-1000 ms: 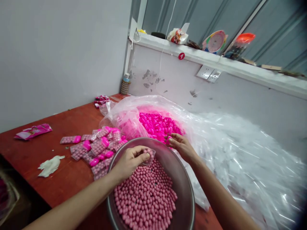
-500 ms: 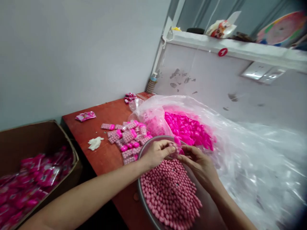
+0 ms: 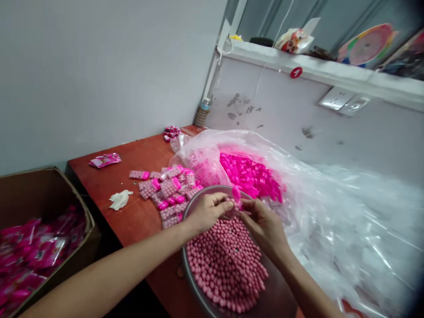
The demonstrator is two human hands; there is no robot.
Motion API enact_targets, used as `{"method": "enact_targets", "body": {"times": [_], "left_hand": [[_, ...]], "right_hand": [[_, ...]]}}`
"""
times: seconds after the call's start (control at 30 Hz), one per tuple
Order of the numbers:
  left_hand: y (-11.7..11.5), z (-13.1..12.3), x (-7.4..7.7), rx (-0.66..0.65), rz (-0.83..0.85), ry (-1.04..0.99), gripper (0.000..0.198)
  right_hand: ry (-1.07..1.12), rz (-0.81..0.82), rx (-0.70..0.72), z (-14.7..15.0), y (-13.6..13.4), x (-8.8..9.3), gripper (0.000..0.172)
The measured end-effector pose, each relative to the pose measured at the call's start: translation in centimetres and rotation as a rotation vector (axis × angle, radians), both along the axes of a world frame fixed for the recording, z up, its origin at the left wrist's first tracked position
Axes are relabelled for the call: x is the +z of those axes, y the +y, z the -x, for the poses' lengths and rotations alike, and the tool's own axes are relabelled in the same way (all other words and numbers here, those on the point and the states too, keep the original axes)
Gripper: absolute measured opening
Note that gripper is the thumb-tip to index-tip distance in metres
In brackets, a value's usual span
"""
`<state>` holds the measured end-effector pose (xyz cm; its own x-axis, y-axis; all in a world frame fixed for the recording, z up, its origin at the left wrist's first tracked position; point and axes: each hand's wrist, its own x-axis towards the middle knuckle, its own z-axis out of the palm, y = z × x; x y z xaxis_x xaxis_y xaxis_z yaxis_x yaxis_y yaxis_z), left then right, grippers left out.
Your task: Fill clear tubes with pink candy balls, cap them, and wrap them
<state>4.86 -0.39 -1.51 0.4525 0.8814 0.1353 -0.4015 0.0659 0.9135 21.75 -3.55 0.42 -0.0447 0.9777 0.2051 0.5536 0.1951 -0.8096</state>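
Observation:
Over the metal bowl (image 3: 192,205) of pink candy balls (image 3: 225,260), both hands meet. My left hand (image 3: 207,212) pinches a small clear container filled with pink balls (image 3: 233,207). My right hand (image 3: 263,223) holds a bright pink cap (image 3: 236,193) against the top of that container. A pile of filled, capped containers (image 3: 167,190) lies on the red table just left of the bowl. Behind the bowl, an open clear bag holds several loose pink caps (image 3: 253,176).
A cardboard box (image 3: 39,194) with pink packets stands low at the left. A pink packet (image 3: 104,160), a white scrap (image 3: 119,199) and a small bottle (image 3: 202,112) sit on the red table (image 3: 139,216). Clear plastic sheeting (image 3: 357,221) covers the right. A ledge above carries clutter.
My right hand left the bag of caps and came to my left hand with a pink cap. The view swung left, and the cardboard box came into sight.

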Motion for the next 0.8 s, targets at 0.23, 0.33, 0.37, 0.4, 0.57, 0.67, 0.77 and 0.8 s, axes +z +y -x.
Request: {"method": "enact_targets", "body": {"times": [0.23,0.33,0.37,0.4,0.57,0.67,0.77,0.8], "left_hand": [[-0.5,0.6,0.5,-0.027,-0.154,0.167,0.027],[-0.8,0.5,0.4,0.006,-0.245,0.254,0.025],[-0.8,0.4,0.4,0.019,-0.271,0.289,0.025],[-0.9,0.4,0.4,0.028,-0.293,0.32,0.024],[-1.1,0.3,0.5,0.079,-0.427,0.433,0.018],[-1.4,0.4,0.7,0.125,-0.541,0.486,0.016],[-1.7,0.6,0.6,0.129,-0.67,0.54,0.02],[-1.8,0.6,0.4,0.124,-0.719,0.568,0.021]], "right_hand": [[0.319,0.255,0.106,-0.6,-0.2,0.4,0.026],[0.25,0.154,0.086,-1.5,-0.1,1.1,0.035],[0.165,0.059,0.059,-1.6,-0.2,1.5,0.035],[0.06,-0.04,0.041,-1.7,-0.3,1.9,0.032],[-0.359,-0.284,0.208,-0.9,-0.9,3.1,0.015],[-0.436,-0.3,0.256,-0.4,-1.3,2.9,0.012],[-0.524,-0.34,0.293,-0.1,-1.8,2.8,0.007],[-0.555,-0.363,0.31,-0.1,-2.0,2.7,0.006]]}}
